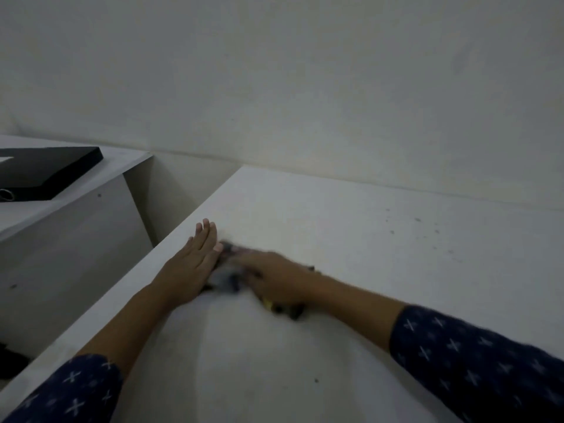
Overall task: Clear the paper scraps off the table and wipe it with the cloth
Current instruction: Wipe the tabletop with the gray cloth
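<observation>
On the white table, my left hand stands on its edge near the table's left rim, fingers straight and together, like a wall. My right hand is blurred with motion and lies flat on a dark, mixed-colour cloth, pressing it against the left palm. Part of the cloth sticks out under the right wrist. A few tiny dark specks dot the table's far right. Whether paper scraps lie under the cloth is hidden.
To the left, across a gap, stands a lower white desk bearing a flat black box. A plain wall runs behind both tables. The table's left rim is right beside my left hand.
</observation>
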